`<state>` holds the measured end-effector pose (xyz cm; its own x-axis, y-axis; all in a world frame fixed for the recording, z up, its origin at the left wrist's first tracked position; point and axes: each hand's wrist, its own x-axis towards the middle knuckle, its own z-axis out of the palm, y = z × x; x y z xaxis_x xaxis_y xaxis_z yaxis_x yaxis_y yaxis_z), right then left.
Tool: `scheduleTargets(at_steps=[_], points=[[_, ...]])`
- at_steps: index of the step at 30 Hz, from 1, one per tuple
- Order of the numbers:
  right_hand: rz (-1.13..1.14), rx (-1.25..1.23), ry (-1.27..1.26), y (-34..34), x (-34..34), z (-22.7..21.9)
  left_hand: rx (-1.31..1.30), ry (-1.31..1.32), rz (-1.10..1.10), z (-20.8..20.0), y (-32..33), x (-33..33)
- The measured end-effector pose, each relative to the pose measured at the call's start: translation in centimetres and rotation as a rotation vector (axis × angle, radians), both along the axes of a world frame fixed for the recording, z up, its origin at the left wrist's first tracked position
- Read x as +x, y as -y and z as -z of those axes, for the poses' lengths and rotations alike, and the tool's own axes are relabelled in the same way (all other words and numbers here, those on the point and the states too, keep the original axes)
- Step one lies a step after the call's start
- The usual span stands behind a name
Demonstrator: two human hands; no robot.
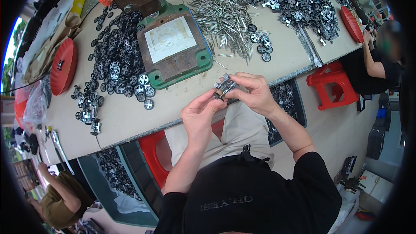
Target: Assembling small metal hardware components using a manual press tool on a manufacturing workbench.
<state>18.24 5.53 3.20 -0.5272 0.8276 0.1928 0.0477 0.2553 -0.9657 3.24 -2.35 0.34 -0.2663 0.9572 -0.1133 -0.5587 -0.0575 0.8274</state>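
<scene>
Just past the table's front edge, my right hand (255,92) pinches a small grey toy-car chassis (224,83). My left hand (200,112) closes thumb and finger on a small black wheel (218,96) at the chassis's near end. Whether the wheel touches an axle there cannot be made out. Ahead on the table stands a green press base (167,80) with a white plate (170,39) on top. A heap of black toy wheels with silver spokes (123,63) lies left of it. Thin metal axle rods (225,21) are piled to its right.
Dark chassis parts (299,4) cover the far right. Assembled chassis with wheels (89,108) lie at left, near a red dish (63,67). Bins of parts (115,171) stand below. A red stool (331,86) stands right. Other people sit at both sides.
</scene>
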Motion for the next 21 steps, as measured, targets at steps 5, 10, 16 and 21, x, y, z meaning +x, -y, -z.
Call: scheduleTargets(at_steps=[5,10,16,21], points=[[0.04,-0.156,-0.118,0.5,-0.7,0.9,-0.035,0.054,0.012,0.3,-0.3,-0.2],[0.014,-0.442,-0.287,0.5,-0.5,0.2,-0.073,0.095,0.046,0.3,-0.3,0.0],[0.018,-0.318,-0.19,1.1,-1.1,1.3,-0.058,0.04,0.072,0.8,-0.1,-0.2],[0.188,-0.085,0.129,-1.1,1.8,-0.6,-0.048,0.186,0.118,0.3,-0.3,-0.9]])
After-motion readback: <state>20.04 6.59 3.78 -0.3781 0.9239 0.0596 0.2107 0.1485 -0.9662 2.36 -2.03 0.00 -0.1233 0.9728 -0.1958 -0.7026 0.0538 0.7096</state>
